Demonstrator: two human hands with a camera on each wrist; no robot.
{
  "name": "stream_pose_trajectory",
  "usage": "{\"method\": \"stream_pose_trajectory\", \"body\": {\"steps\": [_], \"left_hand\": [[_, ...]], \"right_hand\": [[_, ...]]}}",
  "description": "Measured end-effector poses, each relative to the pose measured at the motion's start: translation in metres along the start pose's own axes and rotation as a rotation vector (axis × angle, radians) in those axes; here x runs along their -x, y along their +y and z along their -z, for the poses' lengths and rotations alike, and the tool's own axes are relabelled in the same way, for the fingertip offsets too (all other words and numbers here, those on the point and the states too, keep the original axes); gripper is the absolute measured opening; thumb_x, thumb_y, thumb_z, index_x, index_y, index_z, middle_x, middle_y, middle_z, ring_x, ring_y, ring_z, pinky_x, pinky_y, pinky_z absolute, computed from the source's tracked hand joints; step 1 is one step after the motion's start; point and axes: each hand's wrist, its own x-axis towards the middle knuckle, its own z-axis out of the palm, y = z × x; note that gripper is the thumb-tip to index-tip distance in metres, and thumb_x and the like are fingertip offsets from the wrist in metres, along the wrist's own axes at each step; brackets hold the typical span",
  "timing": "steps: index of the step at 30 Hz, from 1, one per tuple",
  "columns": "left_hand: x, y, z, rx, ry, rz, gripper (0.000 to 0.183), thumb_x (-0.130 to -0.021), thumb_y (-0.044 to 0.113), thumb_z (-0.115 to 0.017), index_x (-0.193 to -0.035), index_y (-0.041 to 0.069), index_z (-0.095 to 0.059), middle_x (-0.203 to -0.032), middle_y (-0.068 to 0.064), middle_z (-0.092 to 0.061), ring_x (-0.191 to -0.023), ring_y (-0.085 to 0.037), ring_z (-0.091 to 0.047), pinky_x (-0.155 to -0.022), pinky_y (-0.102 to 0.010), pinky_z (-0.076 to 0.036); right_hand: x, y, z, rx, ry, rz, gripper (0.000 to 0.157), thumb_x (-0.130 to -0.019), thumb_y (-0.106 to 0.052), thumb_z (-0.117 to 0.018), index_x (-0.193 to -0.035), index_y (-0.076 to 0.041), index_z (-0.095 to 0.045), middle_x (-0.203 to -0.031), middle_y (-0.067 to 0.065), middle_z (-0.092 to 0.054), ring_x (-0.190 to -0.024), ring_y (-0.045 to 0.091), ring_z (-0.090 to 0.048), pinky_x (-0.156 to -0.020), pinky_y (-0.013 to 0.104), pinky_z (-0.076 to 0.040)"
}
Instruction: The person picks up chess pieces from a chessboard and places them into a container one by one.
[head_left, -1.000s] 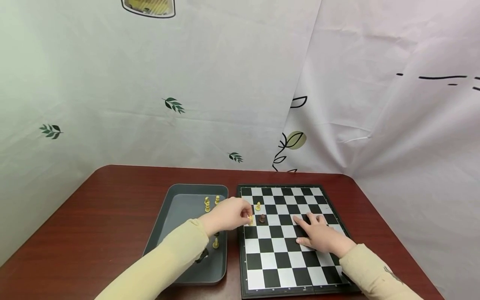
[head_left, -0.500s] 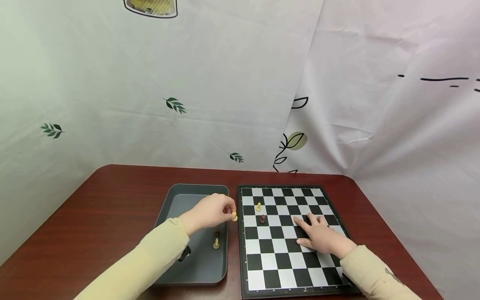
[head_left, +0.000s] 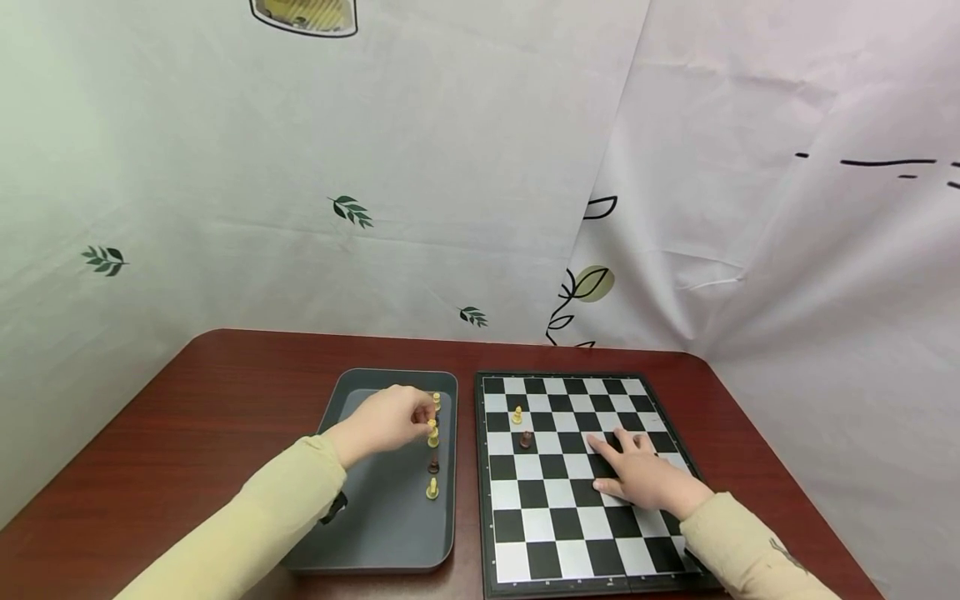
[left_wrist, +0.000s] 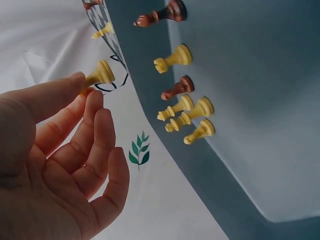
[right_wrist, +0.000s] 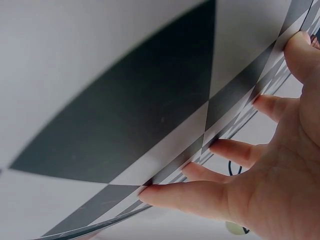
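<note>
My left hand (head_left: 386, 422) is over the right side of a grey tray (head_left: 360, 525), pinching a yellow chess piece (left_wrist: 103, 73) between thumb and fingertips. The piece's round base shows in the left wrist view; its top is hidden by the fingers. Below, in the tray, stand a yellow rook (left_wrist: 175, 58), a dark brown bishop (left_wrist: 162, 13), a brown pawn (left_wrist: 179, 88) and several other yellow pieces. My right hand (head_left: 645, 472) rests on the chessboard (head_left: 536, 522) with its fingers spread, fingertips on the squares.
A yellow piece (head_left: 517, 415) and a brown piece (head_left: 526, 439) stand on the board's left part. Tray and board lie side by side on a reddish-brown table (head_left: 195, 442). A white patterned cloth (head_left: 420, 150) hangs behind it.
The left hand has lifted the yellow chess piece off the board's left edge and carried it left, over the tray. The right hand keeps its place on the board.
</note>
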Motion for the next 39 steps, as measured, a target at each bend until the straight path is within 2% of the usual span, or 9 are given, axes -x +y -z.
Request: {"method": "stream_pose_trajectory", "body": {"steps": [9,22,31,39], "left_hand": [[0.003,-0.009,-0.006,-0.035,0.006,0.037,0.014,-0.083,0.007,-0.070,-0.074,0.013,-0.061,-0.066,0.005,-0.055,-0.058,-0.009,-0.046,-0.055,-0.026,-0.037],[-0.002,-0.022,-0.021,-0.075,-0.003,0.123,0.012,-0.081,0.008,-0.072,-0.076,0.011,-0.062,-0.067,0.004,-0.056,-0.058,-0.011,-0.047,-0.056,-0.029,-0.039],[-0.004,-0.029,-0.029,-0.085,-0.004,0.131,0.015,-0.079,0.009,-0.074,-0.073,0.011,-0.060,-0.067,0.004,-0.057,-0.058,-0.011,-0.047,-0.056,-0.029,-0.041],[-0.005,-0.031,-0.030,-0.089,-0.015,0.141,0.015,-0.078,0.010,-0.075,-0.074,0.012,-0.061,-0.069,0.004,-0.058,-0.060,-0.011,-0.049,-0.057,-0.030,-0.042]], "right_hand": [[0.000,-0.001,0.000,-0.001,-0.003,-0.009,0.069,-0.086,-0.046,-0.061,-0.142,-0.010,-0.041,-0.141,0.032,-0.031,-0.125,0.053,-0.031,-0.080,0.063,-0.044],[-0.001,-0.001,0.000,0.009,-0.008,-0.019,0.068,-0.087,-0.045,-0.061,-0.142,-0.011,-0.041,-0.141,0.031,-0.031,-0.124,0.052,-0.031,-0.081,0.064,-0.044],[-0.001,-0.001,0.000,0.002,-0.007,-0.010,0.068,-0.087,-0.046,-0.060,-0.142,-0.011,-0.041,-0.141,0.031,-0.031,-0.124,0.052,-0.031,-0.081,0.064,-0.043],[-0.001,0.000,0.000,0.003,-0.007,-0.008,0.068,-0.087,-0.045,-0.060,-0.142,-0.011,-0.040,-0.141,0.031,-0.031,-0.123,0.053,-0.031,-0.080,0.065,-0.042]]}}
